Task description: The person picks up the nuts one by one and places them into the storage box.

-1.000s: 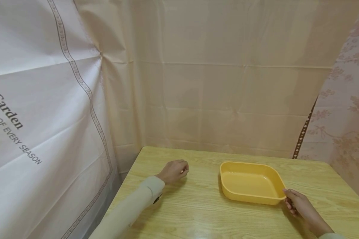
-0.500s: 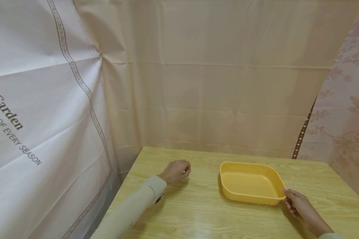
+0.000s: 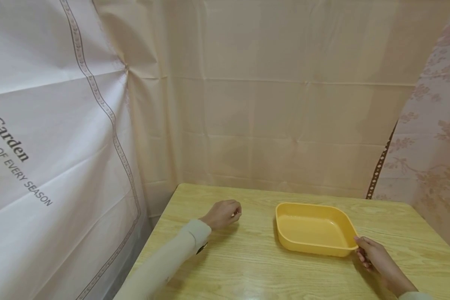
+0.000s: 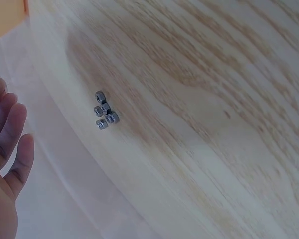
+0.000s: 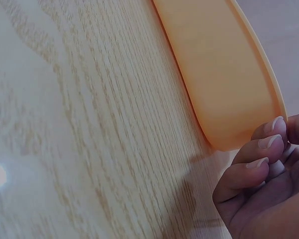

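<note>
One yellow tray point(image 3: 315, 231), shallow, round-cornered, sitting upright on the right half of a wood-grain counter point(image 3: 247, 266); long axis roughly left to right. One right hand point(image 3: 376, 257), thumb and fingertips pinching the tray's near right corner at the rim, other fingers bent below. One left hand point(image 3: 221, 214), in a pale sleeve point(image 3: 168, 260), over the counter's left half, fingers curled inward; whether anything is pinched between the tips cannot be told. One cluster of small metal nuts point(image 4: 107, 108), about five, some touching, on the counter near the left hand in the left wrist view; not made out in the head view. Governing relation: the tray lies to the right of the left hand, its short side turned that way, a stretch of wood grain between; the right hand touches the tray, while the left stands apart from it and is the nearer of the two to the nuts. Backdrop: beige cloth point(image 3: 277, 104) behind, white printed cloth point(image 3: 60, 166) left, floral cloth point(image 3: 435, 146) right.
</note>
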{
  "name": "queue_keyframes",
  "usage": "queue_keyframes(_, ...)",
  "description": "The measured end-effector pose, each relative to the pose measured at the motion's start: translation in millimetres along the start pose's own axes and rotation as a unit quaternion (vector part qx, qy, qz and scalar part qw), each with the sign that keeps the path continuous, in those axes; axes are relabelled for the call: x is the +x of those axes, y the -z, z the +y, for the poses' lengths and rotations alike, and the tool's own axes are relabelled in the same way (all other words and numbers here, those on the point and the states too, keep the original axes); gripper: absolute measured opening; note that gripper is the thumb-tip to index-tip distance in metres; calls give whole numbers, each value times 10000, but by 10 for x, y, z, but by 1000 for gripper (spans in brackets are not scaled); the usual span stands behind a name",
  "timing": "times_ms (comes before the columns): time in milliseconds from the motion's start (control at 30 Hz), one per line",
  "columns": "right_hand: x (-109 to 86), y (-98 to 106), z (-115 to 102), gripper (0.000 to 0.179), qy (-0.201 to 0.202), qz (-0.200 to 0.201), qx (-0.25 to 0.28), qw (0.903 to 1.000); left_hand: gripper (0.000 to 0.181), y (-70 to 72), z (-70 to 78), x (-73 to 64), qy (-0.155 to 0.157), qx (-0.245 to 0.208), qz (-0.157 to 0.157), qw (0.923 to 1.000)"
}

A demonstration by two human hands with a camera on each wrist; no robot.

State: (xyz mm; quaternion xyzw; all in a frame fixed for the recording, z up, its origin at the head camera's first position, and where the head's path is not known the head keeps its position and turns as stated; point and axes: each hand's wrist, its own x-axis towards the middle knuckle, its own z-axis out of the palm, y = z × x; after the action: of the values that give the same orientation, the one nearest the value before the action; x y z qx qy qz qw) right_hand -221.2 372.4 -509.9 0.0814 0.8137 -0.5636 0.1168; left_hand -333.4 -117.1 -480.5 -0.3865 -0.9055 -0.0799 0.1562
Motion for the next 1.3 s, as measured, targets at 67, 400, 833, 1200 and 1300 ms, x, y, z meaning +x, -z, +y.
queue_keyframes(67, 0, 1, -2, 47, -8, -4, 4, 10000, 8, -1, 7, 13, -23, 3, 6, 10000)
queue_keyframes(400, 16, 8, 0, 48, -77, 17, 29, 10000, 10, -36, 23, 73, -121, 83, 46, 9999)
queue_keyframes(833, 34, 26, 17, 48, -72, 7, -78, 9999, 9, -7, 99, 132, -73, 5, -52, 10000)
queue_keyframes(1200, 37, 29, 34, 47, -50, -36, -57, 10000, 10, -26, 126, 183, -184, -43, -21, 9998)
queue_keyframes(1300, 33, 30, 39, 46, -22, -82, 23, 10000, 9, -36, 126, 199, -230, -24, 25, 9997)
